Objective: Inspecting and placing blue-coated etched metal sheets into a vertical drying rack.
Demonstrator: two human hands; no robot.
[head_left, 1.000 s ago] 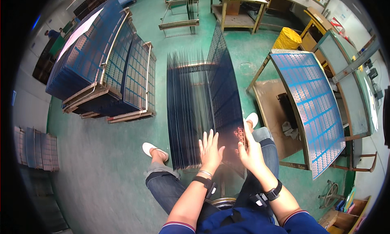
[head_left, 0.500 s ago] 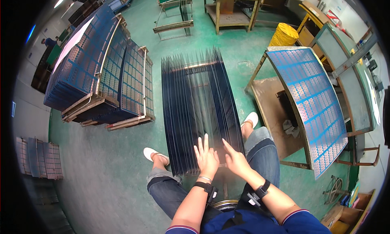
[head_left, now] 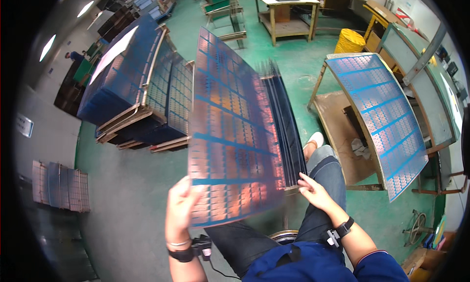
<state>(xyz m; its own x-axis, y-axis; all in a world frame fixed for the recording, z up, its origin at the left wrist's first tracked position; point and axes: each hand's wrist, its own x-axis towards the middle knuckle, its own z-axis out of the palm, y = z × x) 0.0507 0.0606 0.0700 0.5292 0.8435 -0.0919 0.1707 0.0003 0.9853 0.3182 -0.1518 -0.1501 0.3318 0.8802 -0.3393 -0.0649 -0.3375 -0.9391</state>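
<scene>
A large thin circuit board panel [head_left: 230, 135], copper-coloured with blue bands, stands tilted in front of me. My left hand [head_left: 181, 201] is closed on its lower left edge. Just right of it, more dark panels [head_left: 284, 125] stand on edge in a row, partly hidden behind the held panel. At the near end of that row is my right hand [head_left: 316, 195], its fingers stretched out and apart beside the panel edges. Whether its fingertips touch them I cannot make out.
Racks of stacked panels [head_left: 125, 81] stand on the left, a pale sheet on top. To the right, a curved panel [head_left: 379, 115] lies over a wooden stand [head_left: 338, 150]. Beyond are a yellow bin [head_left: 349, 41] and a table [head_left: 286, 3]. A person [head_left: 76, 57] is far left.
My left hand has moved left and taken hold of one panel, which now leans left of the row. My right hand has shifted right. The view has turned slightly.
</scene>
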